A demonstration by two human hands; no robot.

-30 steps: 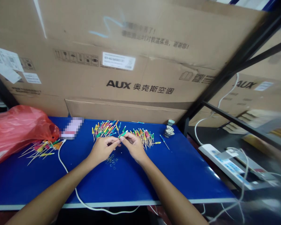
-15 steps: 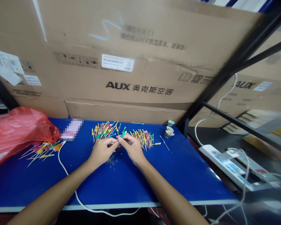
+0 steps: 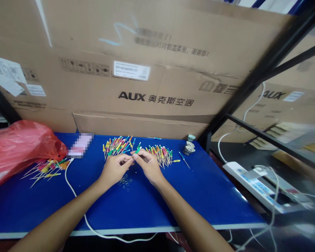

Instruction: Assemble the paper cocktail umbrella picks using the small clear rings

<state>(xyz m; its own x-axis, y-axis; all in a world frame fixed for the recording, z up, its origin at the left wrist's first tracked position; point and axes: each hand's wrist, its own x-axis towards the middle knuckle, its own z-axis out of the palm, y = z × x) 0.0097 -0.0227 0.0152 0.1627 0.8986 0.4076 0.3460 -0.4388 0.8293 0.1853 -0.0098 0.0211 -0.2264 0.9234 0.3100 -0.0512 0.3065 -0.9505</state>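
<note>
My left hand (image 3: 116, 170) and my right hand (image 3: 148, 166) meet over the middle of the blue table (image 3: 136, 213), fingertips pinched together. Between them is a green paper pick (image 3: 137, 150), its green top pointing up and away. The thumb and fingers of each hand are closed at its lower part, which is hidden. Behind my left hand lies a pile of colourful picks (image 3: 117, 144). A second pile (image 3: 161, 154) lies beside my right hand. Small clear rings (image 3: 125, 182) lie just below my hands.
A red plastic bag (image 3: 26, 147) is at the left, with more picks (image 3: 48, 169) beside it. A phone (image 3: 81, 144) has a white cable crossing the table. A single blue pick (image 3: 184, 159) and small stacked pieces (image 3: 190, 145) are at the right. A large cardboard box (image 3: 157, 84) stands behind.
</note>
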